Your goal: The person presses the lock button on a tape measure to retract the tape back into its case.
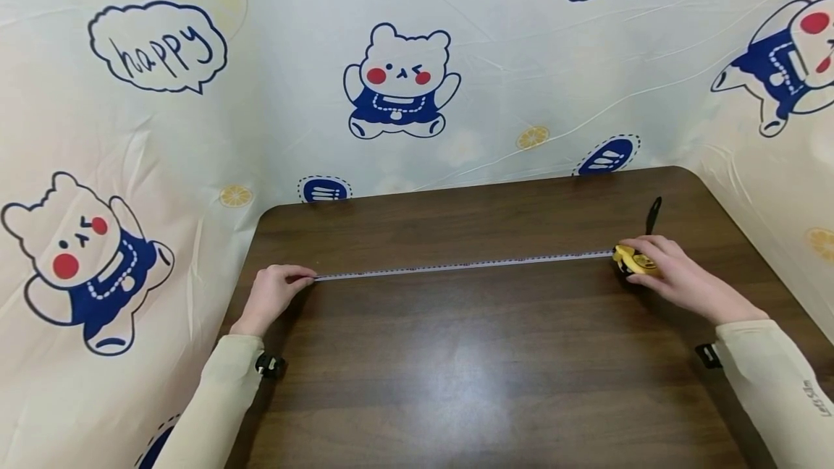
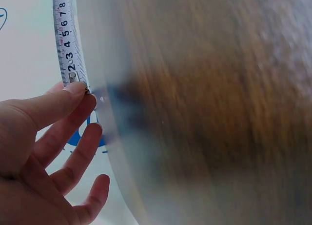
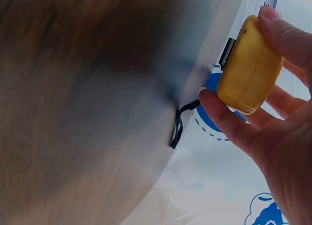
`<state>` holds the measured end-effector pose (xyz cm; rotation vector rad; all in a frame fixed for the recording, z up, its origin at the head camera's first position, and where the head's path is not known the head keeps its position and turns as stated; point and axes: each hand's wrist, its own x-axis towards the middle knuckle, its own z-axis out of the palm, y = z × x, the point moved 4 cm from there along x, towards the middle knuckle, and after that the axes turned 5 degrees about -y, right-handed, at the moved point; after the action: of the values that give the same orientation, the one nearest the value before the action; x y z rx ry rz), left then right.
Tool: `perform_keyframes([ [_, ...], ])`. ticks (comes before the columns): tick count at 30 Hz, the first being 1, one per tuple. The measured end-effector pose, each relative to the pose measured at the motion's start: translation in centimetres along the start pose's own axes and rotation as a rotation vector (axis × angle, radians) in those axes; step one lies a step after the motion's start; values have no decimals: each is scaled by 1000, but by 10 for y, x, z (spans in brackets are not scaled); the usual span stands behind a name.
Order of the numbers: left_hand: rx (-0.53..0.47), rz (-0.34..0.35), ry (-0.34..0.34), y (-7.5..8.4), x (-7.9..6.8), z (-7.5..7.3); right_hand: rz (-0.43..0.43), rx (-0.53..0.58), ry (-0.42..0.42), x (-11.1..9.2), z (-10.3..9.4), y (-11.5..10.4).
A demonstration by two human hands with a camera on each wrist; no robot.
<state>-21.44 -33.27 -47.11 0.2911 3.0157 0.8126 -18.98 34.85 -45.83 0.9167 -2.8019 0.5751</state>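
Fingers, left hand: thumb and forefinger pinching the free end of a white numbered blade; remaining fingers apart from it. Right hand: fingers gripping one yellow tape-measure case. Blade: extended, straight, spanning between the two hands' fingers. Black strap: one, beyond the right fingers. Brown tabletop: below both hands' fingers. Cloth backdrop, bear-printed: beyond the fingers.

The yellow rounded tape-measure case looks like smooth, glossy plastic; its long white blade, thin metal. The brown wood-grain tabletop has a sheen; the cream sleeves are matt cloth.
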Motion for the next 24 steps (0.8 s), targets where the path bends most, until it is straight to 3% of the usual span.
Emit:
perform_keyframes([
  [9, -21, -1, -21, 5, 0, 4, 18, -12, -31, 3, 3, -7],
  [24, -26, 4, -36, 14, -1, 9, -25, -23, -17, 10, 5, -20],
])
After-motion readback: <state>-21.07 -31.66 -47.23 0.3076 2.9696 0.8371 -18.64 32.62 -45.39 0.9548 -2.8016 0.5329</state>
